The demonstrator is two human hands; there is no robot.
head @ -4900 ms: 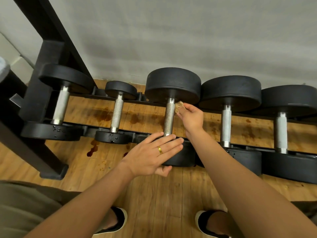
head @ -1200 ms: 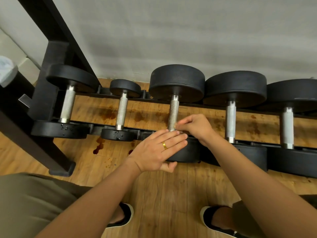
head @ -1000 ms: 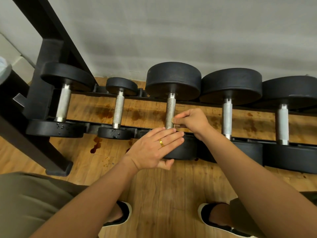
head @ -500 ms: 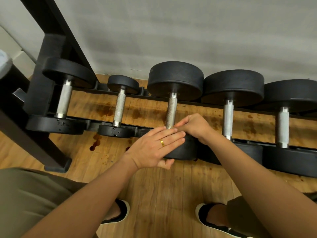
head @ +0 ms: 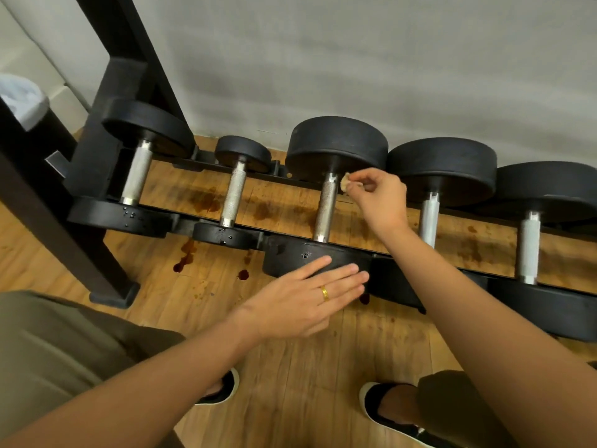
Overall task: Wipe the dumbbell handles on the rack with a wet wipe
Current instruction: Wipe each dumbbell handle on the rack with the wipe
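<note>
Your right hand (head: 379, 200) has its fingers (head: 363, 180) curled in, thumb and fingertips pinching a small balled-up wet wipe (head: 345, 184); only a tan nub of it shows past the fingertips. That nub sits at the right side of the handle (head: 325, 210) of the third dumbbell (head: 336, 142) from the left, right up at the far end where the knurled bar meets the collar under the far head; it is touching or just shy of it, and you cannot tell which. Your left hand (head: 307, 300) is flat, its fingers (head: 339, 277) straight and close together, laid across the top edge of the same dumbbell's near head (head: 290, 253), holding nothing; a gold ring (head: 324, 293) shows on one finger. The dumbbells lie crosswise on the rack (head: 181, 223), far heads close to the grey wall (head: 355, 59). Your right hand fills the gap between this handle and the fourth handle (head: 429, 218), with that dumbbell's far head (head: 442, 163) just beside your knuckles. To the left there is more room: stained wooden floor (head: 277, 205) shows between this handle and the small second dumbbell (head: 234, 197). Most of the bar below the wipe is bare down to the near collar.
</note>
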